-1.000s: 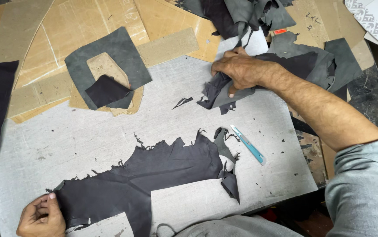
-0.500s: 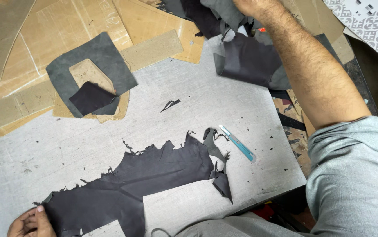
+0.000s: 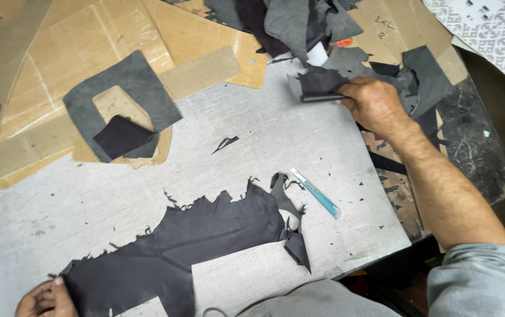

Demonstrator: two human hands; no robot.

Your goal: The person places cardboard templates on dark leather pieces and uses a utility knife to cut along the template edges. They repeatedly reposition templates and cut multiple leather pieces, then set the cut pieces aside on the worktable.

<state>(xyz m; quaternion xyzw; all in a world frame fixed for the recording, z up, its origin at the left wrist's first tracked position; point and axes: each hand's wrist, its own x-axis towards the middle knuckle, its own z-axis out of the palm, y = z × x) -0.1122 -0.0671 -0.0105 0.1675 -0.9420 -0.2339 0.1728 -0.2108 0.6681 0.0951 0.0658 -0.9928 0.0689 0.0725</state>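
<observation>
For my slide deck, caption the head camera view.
Right hand grips dark scraps; left hand pins large dark leather piece on grey board.

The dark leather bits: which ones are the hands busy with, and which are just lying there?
In hand:
- small dark scrap, pinched by the right hand
- big dark leather sheet, its corner held by the left hand

Lying about:
- blue craft knife
- grey frame-shaped offcut
- heap of grey scraps
- cardboard sheets

Soft, even light fell from overhead, leaving only faint shadows on the pale surface [image 3: 117,205]. No glare showed. The frame was fairly sharp, the dark corner at right dim and underexposed.
</observation>
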